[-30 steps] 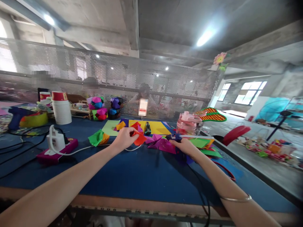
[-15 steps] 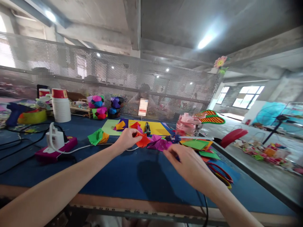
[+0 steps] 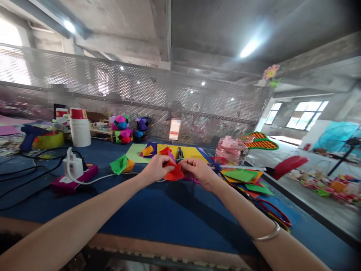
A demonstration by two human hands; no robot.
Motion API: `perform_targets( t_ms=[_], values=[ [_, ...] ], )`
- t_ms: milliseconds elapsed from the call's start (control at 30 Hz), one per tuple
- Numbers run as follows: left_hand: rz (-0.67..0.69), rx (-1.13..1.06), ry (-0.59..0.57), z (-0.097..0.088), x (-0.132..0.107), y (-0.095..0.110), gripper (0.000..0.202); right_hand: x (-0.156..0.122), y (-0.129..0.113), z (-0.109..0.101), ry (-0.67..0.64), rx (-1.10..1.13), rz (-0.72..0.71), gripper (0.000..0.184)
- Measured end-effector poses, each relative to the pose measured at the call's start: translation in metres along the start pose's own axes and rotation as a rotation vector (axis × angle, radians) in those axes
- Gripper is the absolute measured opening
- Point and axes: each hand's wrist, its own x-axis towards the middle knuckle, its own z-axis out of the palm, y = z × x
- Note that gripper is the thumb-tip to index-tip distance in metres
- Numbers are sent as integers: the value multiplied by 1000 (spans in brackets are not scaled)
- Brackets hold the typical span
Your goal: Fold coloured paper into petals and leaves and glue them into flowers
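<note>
An orange-red folded paper piece (image 3: 173,172) is held up over the blue table. My left hand (image 3: 155,168) pinches its left side between thumb and fingers. At its upper right edge, the fingers of my right hand (image 3: 199,172) are closed on the same piece. Purple folded paper (image 3: 192,180) lies partly hidden behind my right hand. A blue glue gun (image 3: 217,168) with a whitish glue stick lies just right of that hand. Behind the hands are a small black stapler-like tool (image 3: 179,153) and yellow sheets (image 3: 193,152). To the left rests a green and orange folded piece (image 3: 122,165).
Paper cups (image 3: 80,130), a purple power strip (image 3: 87,175) and cables occupy the left. Finished-looking paper balls (image 3: 123,135) stand before a perforated screen (image 3: 155,98). At right are a pink bottle (image 3: 228,150), stacked coloured paper (image 3: 242,175) and red-handled scissors (image 3: 275,210).
My right hand has moved left and up from beside the purple paper to the orange-red piece, which both hands now grip. The view has shifted slightly left.
</note>
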Motion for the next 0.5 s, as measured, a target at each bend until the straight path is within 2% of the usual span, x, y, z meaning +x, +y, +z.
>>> perform_targets(
  t_ms=[67, 233, 500],
  values=[
    [20, 15, -5, 1, -1, 3, 9, -5, -4, 1, -26, 73, 45, 44],
    [87, 59, -21, 1, -5, 10, 11, -14, -17, -1, -43, 70, 88, 43],
    [167, 154, -32, 1, -8, 14, 19, -20, -19, -3, -83, -21, 50, 38]
  ],
)
